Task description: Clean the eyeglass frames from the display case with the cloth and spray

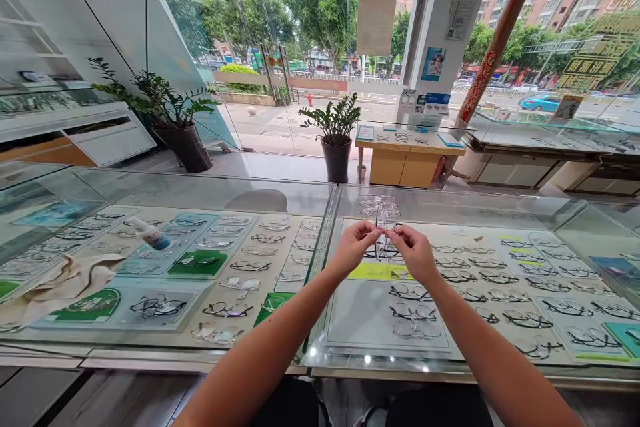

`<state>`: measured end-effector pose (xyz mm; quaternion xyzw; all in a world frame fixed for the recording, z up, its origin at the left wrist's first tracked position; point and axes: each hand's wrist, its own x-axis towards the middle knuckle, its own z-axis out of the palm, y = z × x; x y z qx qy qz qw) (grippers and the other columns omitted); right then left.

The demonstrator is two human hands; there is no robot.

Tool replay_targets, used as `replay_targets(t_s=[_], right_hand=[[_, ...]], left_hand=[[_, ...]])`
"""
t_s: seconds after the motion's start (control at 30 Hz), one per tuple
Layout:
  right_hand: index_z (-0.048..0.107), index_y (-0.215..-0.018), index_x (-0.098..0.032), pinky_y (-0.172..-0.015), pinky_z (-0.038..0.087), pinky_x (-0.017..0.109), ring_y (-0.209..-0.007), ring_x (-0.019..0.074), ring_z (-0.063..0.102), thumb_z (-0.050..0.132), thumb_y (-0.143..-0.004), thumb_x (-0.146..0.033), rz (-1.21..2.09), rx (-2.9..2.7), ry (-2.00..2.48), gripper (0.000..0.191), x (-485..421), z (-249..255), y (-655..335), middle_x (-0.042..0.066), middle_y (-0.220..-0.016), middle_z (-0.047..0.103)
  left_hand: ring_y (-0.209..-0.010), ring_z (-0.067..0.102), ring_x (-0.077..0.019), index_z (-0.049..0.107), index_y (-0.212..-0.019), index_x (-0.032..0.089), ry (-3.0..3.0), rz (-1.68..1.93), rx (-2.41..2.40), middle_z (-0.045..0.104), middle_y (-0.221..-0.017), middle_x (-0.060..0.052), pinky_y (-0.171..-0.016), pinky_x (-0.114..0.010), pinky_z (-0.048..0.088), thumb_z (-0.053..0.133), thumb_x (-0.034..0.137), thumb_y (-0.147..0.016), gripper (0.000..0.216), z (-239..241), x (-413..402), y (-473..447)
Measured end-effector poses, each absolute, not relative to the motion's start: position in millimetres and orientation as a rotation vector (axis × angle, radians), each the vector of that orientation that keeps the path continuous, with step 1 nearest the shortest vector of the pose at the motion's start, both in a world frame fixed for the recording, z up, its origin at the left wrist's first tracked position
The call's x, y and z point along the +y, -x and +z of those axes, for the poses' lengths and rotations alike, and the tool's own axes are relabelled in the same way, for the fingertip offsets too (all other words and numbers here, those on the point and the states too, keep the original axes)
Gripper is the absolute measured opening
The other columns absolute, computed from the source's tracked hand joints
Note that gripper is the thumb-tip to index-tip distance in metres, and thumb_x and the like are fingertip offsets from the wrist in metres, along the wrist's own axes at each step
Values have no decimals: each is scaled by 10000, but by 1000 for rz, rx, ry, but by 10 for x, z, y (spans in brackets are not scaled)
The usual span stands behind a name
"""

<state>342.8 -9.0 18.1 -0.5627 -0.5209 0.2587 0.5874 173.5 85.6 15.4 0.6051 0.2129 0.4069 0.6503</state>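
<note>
Over the glass display counter, my left hand (pixel 356 247) and my right hand (pixel 416 252) meet with pinched fingertips. Between them is a thin-framed pair of eyeglasses (pixel 381 248), turned on end so the lenses hang below the fingers. Both hands appear to grip it, though the fingertips cover the exact spots. Just beyond the fingers, several clear or thin-rimmed glasses (pixel 373 204) sit bunched on the counter top. Under the glass lie rows of spectacles, among them a dark pair (pixel 409 292) near my right wrist.
On the left part of the counter are a spray bottle (pixel 153 235) with blue liquid and a crumpled beige cloth (pixel 70 280). A glass seam (pixel 323 250) divides the cases. Beyond stand potted plants (pixel 336 157) and a wooden display table (pixel 410 165).
</note>
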Motion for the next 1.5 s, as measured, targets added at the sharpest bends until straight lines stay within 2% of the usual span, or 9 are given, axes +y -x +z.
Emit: replay_targets(t_s=[0.2,0.4,0.53,0.6,0.67,0.73,0.8,1.07,1.5], right_hand=[[736,-857,-257,-553,376,332,-551,173,411,748,-921,-590,564,-975,1348,340,-59,212,-3571,-44,-554,458],[720,-807,-236,-484,264,307,-511,140,352,807,-835,-555,823,-830,1332,331,14,120,-3550,-52,-546,441],[557,-677,-263,-518,246,325,-535,147,301,730,-907,-533,622,-809,1362,394,-65,129,-3468,-51,-574,384],[617,-757,-268,-560,291,335,-573,165,334,690,-955,-486,456,-955,1340,302,-138,155,-3398,-46,-615,391],[744,-1014,-286,-599,336,343,-591,180,377,664,-985,-436,415,-1186,1324,173,-204,170,-3319,-51,-638,408],[752,-1288,-301,-622,365,350,-581,184,405,648,-998,-402,431,-1363,1357,325,-245,168,-3255,-62,-638,422],[718,-1415,-297,-637,386,353,-576,182,428,634,-1005,-392,424,-1416,1405,429,-262,158,-3226,-65,-642,438],[741,-1398,-213,-623,399,313,-569,152,446,578,-1028,-337,291,-1476,1368,423,-293,148,-3216,-72,-644,442],[458,-1677,-183,-590,421,296,-583,145,398,567,-1044,-307,-6,-1280,1333,654,-285,216,-3328,-96,-686,405]], left_hand=[[-1225,749,-301,606,-835,222,-1304,1156,582,813,-1036,-89,-1090,-432,517,887,694,-800,551,179,981,-1704],[-1194,758,-303,636,-867,223,-1252,1307,625,809,-1028,-90,-1115,-466,521,899,683,-791,536,246,1024,-1676],[-1138,765,-289,654,-904,218,-1319,1356,646,815,-1046,-102,-1073,-456,539,849,645,-867,471,242,1018,-1653],[-1130,767,-283,663,-920,223,-1447,1367,660,816,-1063,-98,-1055,-442,539,798,589,-938,391,245,967,-1645],[-1125,765,-276,674,-932,229,-1617,1353,667,817,-1083,-91,-1043,-427,533,746,524,-994,310,255,884,-1643],[-1108,756,-268,677,-941,233,-1760,1334,650,813,-1097,-88,-1028,-414,531,708,474,-1024,257,268,794,-1646],[-1101,747,-262,673,-949,234,-1853,1322,612,805,-1113,-90,-1018,-406,533,686,438,-1042,224,277,730,-1647],[-1119,748,-255,662,-969,239,-1982,1368,576,799,-1138,-83,-996,-411,553,660,382,-1069,175,254,718,-1654],[-1153,720,-274,627,-959,242,-2173,1109,579,804,-1172,-76,-1062,-459,491,625,315,-1066,130,237,721,-1654]])
